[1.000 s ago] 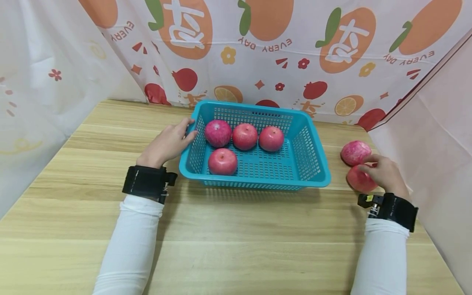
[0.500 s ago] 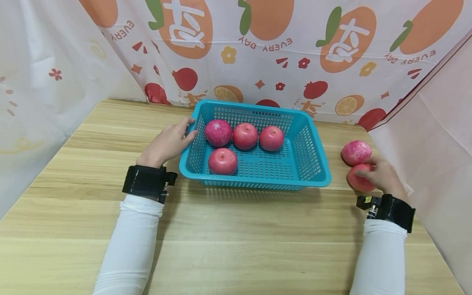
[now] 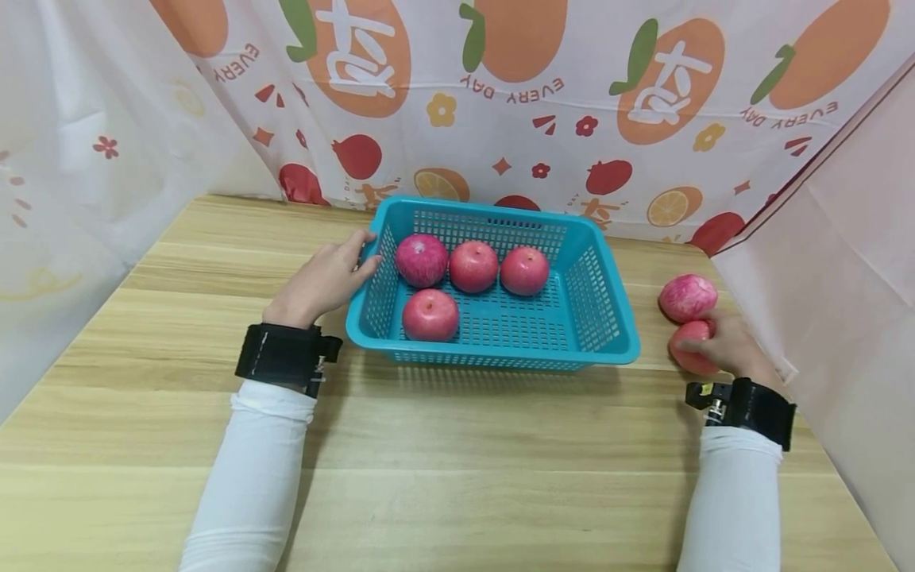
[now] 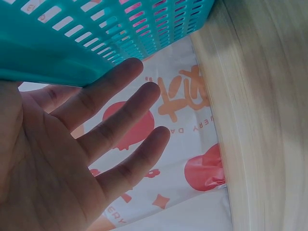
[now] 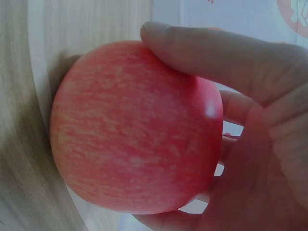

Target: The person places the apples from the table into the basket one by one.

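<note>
In the head view my left hand point(image 3: 320, 278) holds the left rim of the blue plastic basket point(image 3: 493, 354), with its thumb over the edge. Its other fingers point(image 4: 120, 134) spread loosely below the basket wall in the left wrist view. At the table's right side, my right hand point(image 3: 732, 345) grips a red apple point(image 5: 134, 130); its thumb lies along one side and its fingers curl behind the fruit. Right behind that apple lies a mottled pink-and-white round fruit point(image 3: 688, 298). Inside the basket sit three apples point(image 3: 473, 266) and a magenta, white-streaked round fruit point(image 3: 422, 260).
The basket stands near the back of the wooden table point(image 3: 500, 469). A white cloth point(image 3: 529, 151) printed with fruit hangs behind it. Pale cloth walls point(image 3: 851, 262) close off the right and left sides.
My right hand has come down further around the apple, thumb and fingers now wrapping its side, and has shifted slightly left. The left hand and the basket have stayed in place.
</note>
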Available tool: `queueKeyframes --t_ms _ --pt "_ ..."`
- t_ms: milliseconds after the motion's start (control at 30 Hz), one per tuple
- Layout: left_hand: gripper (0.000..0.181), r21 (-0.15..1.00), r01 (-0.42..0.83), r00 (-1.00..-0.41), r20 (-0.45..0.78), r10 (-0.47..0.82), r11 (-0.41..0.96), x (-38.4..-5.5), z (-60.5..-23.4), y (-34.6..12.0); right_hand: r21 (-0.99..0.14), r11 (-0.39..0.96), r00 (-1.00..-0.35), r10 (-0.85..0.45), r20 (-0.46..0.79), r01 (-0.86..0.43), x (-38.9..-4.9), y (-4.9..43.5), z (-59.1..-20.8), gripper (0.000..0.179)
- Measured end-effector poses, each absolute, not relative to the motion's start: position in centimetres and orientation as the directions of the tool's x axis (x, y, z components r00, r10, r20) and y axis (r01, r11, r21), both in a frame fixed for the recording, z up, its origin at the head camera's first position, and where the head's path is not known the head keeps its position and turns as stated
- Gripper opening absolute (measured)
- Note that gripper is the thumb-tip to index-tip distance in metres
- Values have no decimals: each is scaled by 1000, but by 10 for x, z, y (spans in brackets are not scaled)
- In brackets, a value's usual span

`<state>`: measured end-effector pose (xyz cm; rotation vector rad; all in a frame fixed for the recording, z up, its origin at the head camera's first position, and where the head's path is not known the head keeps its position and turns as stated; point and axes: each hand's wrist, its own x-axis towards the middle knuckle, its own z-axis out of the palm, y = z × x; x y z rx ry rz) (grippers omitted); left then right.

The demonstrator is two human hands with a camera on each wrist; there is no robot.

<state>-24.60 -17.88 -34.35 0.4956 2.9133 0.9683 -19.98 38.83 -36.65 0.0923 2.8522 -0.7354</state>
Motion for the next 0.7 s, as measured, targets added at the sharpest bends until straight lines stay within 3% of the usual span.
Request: queueKeyframes --t_ms 700 --pt "53 581 285 -950 67 304 762 -244 -343 -180 -448 889 -983 14 -183 96 -198 384 -370 72"
